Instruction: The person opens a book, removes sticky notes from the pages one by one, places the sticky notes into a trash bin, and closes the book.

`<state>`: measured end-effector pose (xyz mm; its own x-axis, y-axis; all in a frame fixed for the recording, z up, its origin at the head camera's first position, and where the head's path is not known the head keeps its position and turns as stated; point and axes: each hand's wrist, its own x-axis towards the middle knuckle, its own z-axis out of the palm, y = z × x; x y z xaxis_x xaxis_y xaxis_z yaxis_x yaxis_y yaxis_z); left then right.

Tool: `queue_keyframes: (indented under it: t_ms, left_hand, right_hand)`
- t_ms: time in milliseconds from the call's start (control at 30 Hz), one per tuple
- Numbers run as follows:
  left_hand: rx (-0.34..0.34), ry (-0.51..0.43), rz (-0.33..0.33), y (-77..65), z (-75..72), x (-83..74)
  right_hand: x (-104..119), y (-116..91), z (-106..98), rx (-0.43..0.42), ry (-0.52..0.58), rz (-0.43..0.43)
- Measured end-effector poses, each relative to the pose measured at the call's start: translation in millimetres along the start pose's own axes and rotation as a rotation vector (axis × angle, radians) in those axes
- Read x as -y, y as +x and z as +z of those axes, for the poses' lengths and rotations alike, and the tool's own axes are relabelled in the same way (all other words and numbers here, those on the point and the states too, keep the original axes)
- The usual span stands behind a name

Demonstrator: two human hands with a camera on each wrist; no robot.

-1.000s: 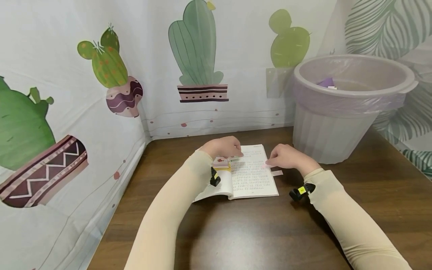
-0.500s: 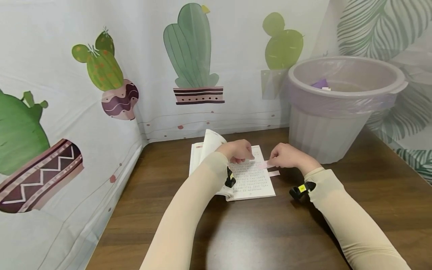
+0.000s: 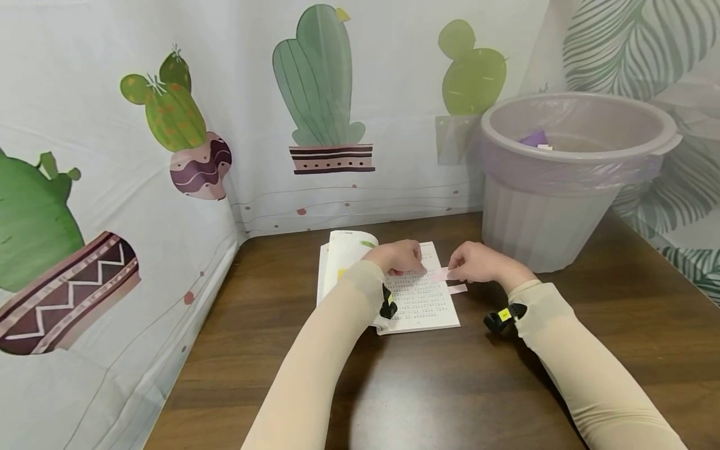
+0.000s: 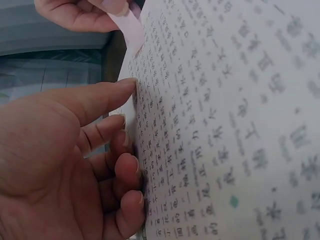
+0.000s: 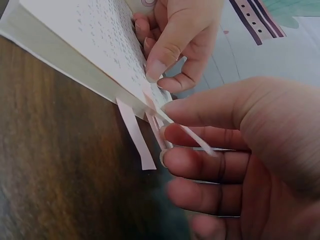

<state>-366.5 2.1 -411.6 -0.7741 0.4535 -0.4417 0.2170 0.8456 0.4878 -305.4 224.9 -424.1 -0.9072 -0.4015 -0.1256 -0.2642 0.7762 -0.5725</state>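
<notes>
An open book with printed pages lies on the table. My left hand rests on its right page, thumb stretched out and the other fingers loosely bent against the paper. At the page's outer edge my right hand pinches a pale pink paper strip between thumb and fingers. The strip's other end lies on the page near my left thumb. A second pink strip sticks out of the book lower down, untouched. Left-side pages bulge up beside my left wrist.
A tall pale bin with a plastic liner stands at the back right; a purple scrap shows inside. The brown wooden table meets a cactus-printed cloth behind and at left.
My left hand has moved right, off the book's left side onto the right page. Left pages rose, then sank into a curl. My right hand stays by the strip at the edge.
</notes>
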Motion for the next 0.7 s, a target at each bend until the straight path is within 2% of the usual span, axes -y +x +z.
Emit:
queue_keyframes:
  t_ms: [333, 700]
  left_hand:
    - [-0.035, -0.026, -0.014, -0.8, 3.7, 1.9]
    - [-0.056, -0.024, -0.028, 0.0, 6.0, 1.7]
  right_hand:
    - [-2, 2, 3, -0.029, -0.063, -0.045]
    - [8, -1, 6, -0.055, -0.088, -0.065]
